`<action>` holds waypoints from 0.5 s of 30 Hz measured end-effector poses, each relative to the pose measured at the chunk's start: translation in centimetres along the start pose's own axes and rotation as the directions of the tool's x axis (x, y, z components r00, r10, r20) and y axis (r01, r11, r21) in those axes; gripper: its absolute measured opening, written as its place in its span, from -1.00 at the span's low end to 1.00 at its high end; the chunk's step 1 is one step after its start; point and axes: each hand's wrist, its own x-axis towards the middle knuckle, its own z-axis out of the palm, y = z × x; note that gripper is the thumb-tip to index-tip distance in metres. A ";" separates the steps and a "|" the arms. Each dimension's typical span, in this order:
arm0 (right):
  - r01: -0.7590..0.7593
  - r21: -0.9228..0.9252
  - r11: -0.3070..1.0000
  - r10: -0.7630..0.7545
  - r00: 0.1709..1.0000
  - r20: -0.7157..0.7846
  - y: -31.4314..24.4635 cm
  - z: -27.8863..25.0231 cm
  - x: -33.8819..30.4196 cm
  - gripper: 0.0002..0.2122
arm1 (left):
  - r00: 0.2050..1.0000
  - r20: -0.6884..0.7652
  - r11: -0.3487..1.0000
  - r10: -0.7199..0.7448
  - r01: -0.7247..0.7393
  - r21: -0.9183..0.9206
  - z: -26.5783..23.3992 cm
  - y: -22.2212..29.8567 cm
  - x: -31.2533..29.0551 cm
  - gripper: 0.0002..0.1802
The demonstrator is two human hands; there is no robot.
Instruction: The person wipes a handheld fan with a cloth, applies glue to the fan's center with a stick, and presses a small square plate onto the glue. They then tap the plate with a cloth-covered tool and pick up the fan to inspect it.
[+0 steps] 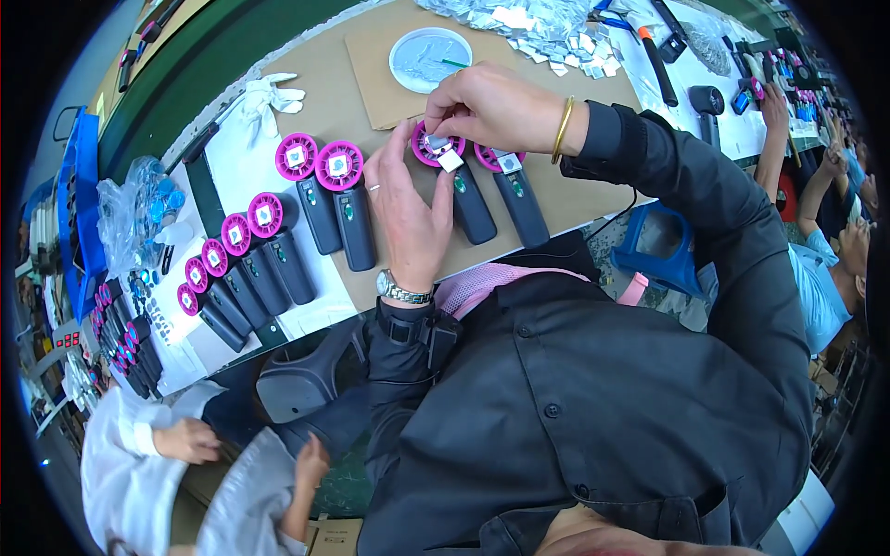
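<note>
The right hand (pixel 477 104) has thumb and fingers close together over a pink-headed black fan (pixel 471 206) on the bench (pixel 579 185); whether they clamp anything, I cannot tell. The left hand (pixel 408 206), thumb and fingers apart, curves beside that head. 1 similar fan (pixel 522 208) lies just right.

- Handheld fan, dark grip (pixel 474 211): magenta head partly hidden by left hand (pixel 403 208) and right hand (pixel 487 104); exact fingertip contact unclear.
- Neighbouring handheld fan, dark grip (pixel 523 213): magenta head partly covered by right hand.
- Clear plastic heap (pixel 491 11): cut off by upper edge.
- Far-left fan row (pixel 128 345): too small, crowded to count.
- Co-worker, white sleeves (pixel 120 463): cut off by lower edge.
</note>
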 end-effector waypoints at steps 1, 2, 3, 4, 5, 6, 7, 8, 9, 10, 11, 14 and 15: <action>0.011 -0.023 1.000 -0.011 1.000 -0.013 0.1 0.2 0.0 -0.88 | 1.000 0.002 1.000 -0.001 0.001 -0.003 0.0 0.0 0.0 -0.16; 0.021 -0.045 0.999 -0.022 0.999 -0.025 0.2 0.3 0.0 -0.88 | 1.000 0.005 1.000 -0.001 0.001 -0.004 0.0 0.1 0.0 -0.16; 0.032 -0.067 0.997 -0.035 0.999 -0.037 0.2 0.4 0.0 -0.88 | 1.000 0.007 1.000 -0.008 0.008 -0.003 -0.1 0.1 0.0 -0.16; 0.030 -0.065 0.997 -0.033 0.999 -0.038 0.1 0.4 0.1 -0.88 | 1.000 0.009 1.000 -0.015 0.015 -0.003 -0.1 0.2 0.0 -0.17; 0.016 -0.076 0.997 -0.018 1.000 -0.020 0.1 0.4 0.2 -0.89 | 1.000 0.012 1.000 -0.022 0.022 -0.003 -0.2 0.2 0.1 -0.17; 0.003 -0.086 0.996 -0.003 1.000 -0.003 0.0 0.3 0.3 -0.89 | 1.000 0.015 1.000 -0.022 0.022 -0.003 -0.2 0.2 0.1 -0.17; -0.011 -0.096 0.995 0.012 1.000 0.015 -0.1 0.3 0.3 -0.90 | 1.000 0.015 1.000 -0.026 0.027 -0.007 -0.2 0.2 0.1 -0.17; -0.015 -0.094 0.995 0.016 1.000 0.012 -0.1 0.3 0.4 -0.90 | 0.999 0.016 1.000 -0.029 0.029 -0.013 -0.2 0.2 0.1 -0.17; -0.013 -0.137 0.990 0.015 1.000 0.014 -0.1 0.3 0.6 -0.89 | 0.999 0.018 0.999 -0.031 0.031 -0.018 -0.2 0.2 0.2 -0.17; -0.011 -0.180 0.984 0.014 1.000 0.015 -0.1 0.4 0.8 -0.88 | 0.999 0.022 0.999 -0.029 0.030 -0.019 -0.2 0.2 0.2 -0.17; -0.009 -0.223 0.975 0.013 1.000 0.017 -0.2 0.4 0.9 -0.87 | 0.999 0.027 0.999 -0.035 0.036 -0.027 -0.2 0.3 0.3 -0.18; -0.100 -0.193 0.976 0.114 0.992 0.063 -0.5 0.2 1.4 -0.84 | 0.998 0.036 0.998 -0.047 0.049 -0.043 -0.3 0.5 0.5 -0.19; -0.143 -0.181 0.973 0.161 0.983 0.088 -0.6 0.2 1.5 -0.83 | 0.998 0.039 0.997 -0.058 0.060 -0.054 -0.3 0.7 0.5 -0.19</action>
